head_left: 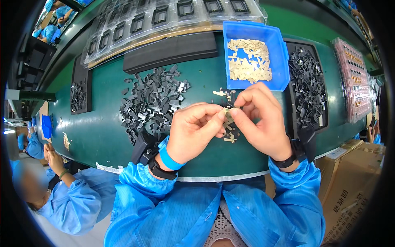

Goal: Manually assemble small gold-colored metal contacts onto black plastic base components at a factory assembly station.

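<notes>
Piecework, apparently midway: pinched small pale piece [226,110] between fingertips of left hand [191,129] and right hand [262,119], both nearly closed, above desk [214,160], between blue bin [279,57] and front edge; left many pale pieces [253,74]; could not tell finished black pieces [154,101] apart.

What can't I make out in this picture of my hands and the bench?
Head view:
Tiny pale gold piece: mostly hidden by the bare left hand and bare right hand.
Open blue plastic bin: floor partly covered by small flat pale gold pieces.
Clear plastic compartmented tray: cut off by the top edge.
Brown cardboard box: lower right lost in the dark lens rim.
</notes>
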{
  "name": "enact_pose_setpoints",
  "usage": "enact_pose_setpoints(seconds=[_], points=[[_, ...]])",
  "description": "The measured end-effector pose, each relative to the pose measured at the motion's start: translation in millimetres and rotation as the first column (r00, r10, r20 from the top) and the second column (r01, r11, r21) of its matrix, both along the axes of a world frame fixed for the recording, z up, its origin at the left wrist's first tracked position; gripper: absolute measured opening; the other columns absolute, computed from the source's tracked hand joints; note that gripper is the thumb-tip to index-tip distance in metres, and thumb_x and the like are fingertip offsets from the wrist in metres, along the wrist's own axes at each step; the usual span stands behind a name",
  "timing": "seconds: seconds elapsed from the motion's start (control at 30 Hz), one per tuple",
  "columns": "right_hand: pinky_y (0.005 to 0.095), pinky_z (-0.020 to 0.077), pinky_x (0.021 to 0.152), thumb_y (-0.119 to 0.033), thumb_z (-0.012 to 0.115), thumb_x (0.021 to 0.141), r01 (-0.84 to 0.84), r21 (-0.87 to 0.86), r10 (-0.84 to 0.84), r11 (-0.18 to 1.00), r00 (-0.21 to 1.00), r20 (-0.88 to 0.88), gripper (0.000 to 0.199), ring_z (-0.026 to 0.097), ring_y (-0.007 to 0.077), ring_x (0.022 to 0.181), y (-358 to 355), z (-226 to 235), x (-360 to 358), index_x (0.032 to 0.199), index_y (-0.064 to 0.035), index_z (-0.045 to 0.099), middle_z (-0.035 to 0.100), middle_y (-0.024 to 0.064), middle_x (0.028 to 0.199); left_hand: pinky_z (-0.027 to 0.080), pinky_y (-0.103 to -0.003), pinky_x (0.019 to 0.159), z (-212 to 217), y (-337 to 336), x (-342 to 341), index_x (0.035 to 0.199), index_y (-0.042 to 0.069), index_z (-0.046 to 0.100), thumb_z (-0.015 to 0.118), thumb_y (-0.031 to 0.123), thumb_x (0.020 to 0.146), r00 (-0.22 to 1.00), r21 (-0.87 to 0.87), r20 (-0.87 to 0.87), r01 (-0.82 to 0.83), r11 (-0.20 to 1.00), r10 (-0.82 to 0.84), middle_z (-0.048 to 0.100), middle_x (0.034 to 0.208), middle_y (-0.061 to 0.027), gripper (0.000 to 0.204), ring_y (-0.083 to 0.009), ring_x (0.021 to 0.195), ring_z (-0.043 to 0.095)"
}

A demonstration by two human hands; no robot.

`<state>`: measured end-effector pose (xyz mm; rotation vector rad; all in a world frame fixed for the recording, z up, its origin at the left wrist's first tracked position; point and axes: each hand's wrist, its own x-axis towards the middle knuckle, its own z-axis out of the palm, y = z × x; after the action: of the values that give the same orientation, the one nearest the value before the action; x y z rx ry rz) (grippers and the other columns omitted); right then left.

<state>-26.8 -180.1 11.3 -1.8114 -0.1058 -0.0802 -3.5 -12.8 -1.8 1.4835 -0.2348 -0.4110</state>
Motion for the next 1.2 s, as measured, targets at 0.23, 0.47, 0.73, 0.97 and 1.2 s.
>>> enact_pose_setpoints(seconds=[0.23,0.47,0.73,0.97,1.2], points=[[0.0306,0.0461,0.052,-0.002,0.064,0.071,0.112,-0.304,0.003,0.946,0.936,0.353,0.01,0.054,0.0197,0.058,7,-6,-1,0.079,-0.0015,0.06,0.05,0.0069,0.076,0.048,-0.022,0.052,-3,0,-1,0.085,-0.003,0.061,0.06,0.002,0.079,0.965,0.174,0.26,-0.032,0.984,-0.014,0.059,0.073,-0.007,0.008,-0.0099,0.061,0.06],[0.0324,0.0453,0.053,-0.004,0.065,0.066,0.141,-0.481,0.095,0.865,0.896,0.433,0.011,0.054,0.0232,0.061,5,-11,1,0.074,-0.0022,0.057,0.047,0.0079,0.073,0.047,-0.031,0.054,-4,-3,-1,0.084,-0.001,0.059,0.063,0.0,0.074,0.804,0.38,0.584,-0.155,0.912,-0.107,0.058,0.074,-0.0121,0.011,-0.0251,0.063,0.059],[0.0329,0.0452,0.052,-0.004,0.064,0.064,0.182,-0.473,0.045,0.862,0.902,0.428,0.01,0.053,0.0233,0.059,5,-9,0,0.07,-0.0035,0.056,0.047,0.0077,0.071,0.047,-0.031,0.055,0,-4,0,0.086,-0.001,0.059,0.062,0.0,0.074,0.783,0.422,0.599,-0.127,0.898,-0.17,0.057,0.076,-0.0118,0.012,-0.026,0.065,0.059],[0.026,0.0419,0.044,0.002,0.064,0.069,0.383,-0.304,-0.268,0.873,0.895,0.357,0.008,0.053,0.0143,0.054,-8,6,8,0.072,-0.0028,0.057,0.051,0.0057,0.071,0.051,-0.023,0.059,2,3,-1,0.094,-0.005,0.056,0.051,0.005,0.089,0.993,0.136,0.053,0.096,0.986,-0.104,0.059,0.082,-0.0076,0.012,-0.0113,0.067,0.059],[0.0232,0.043,0.046,-0.001,0.061,0.078,0.5,-0.084,-0.456,0.862,0.838,0.3,0.005,0.053,0.0098,0.051,-18,-6,21,0.082,-0.0005,0.058,0.056,0.0074,0.068,0.049,-0.023,0.058,5,3,-1,0.095,-0.004,0.056,0.052,0.006,0.088,0.997,0.037,-0.009,0.078,0.996,-0.078,0.06,0.081,-0.0074,0.012,-0.0107,0.065,0.058]])
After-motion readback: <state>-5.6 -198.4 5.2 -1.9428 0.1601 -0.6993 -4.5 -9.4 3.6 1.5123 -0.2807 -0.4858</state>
